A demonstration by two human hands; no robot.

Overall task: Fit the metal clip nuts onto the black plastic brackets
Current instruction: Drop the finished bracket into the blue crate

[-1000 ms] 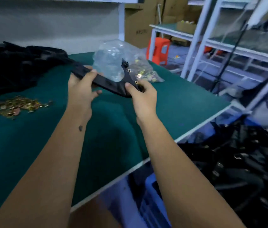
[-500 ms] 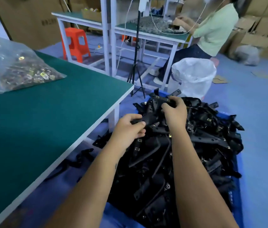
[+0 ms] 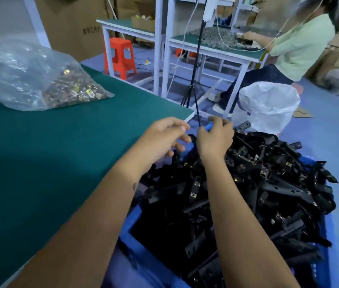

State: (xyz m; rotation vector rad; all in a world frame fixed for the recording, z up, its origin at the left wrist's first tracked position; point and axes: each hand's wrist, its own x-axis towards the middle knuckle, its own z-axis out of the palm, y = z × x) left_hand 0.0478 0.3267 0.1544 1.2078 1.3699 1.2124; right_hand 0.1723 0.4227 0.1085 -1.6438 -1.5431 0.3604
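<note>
Green table (image 3: pixel 60 163) carries a clips bag (image 3: pixel 39 80); both hands, left (image 3: pixel 164 138) and right (image 3: pixel 214 138), hover empty over crate (image 3: pixel 131 223) brackets (image 3: pixel 247 183), fingers loosely curled.

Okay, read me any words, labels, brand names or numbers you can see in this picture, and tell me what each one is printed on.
Nothing can be read for certain.
Cardboard box behind the far table: a short line of dark print, too blurred to read.
Bag of metal clips: no print shows.
Black brackets and blue bin: no label shows.
</note>
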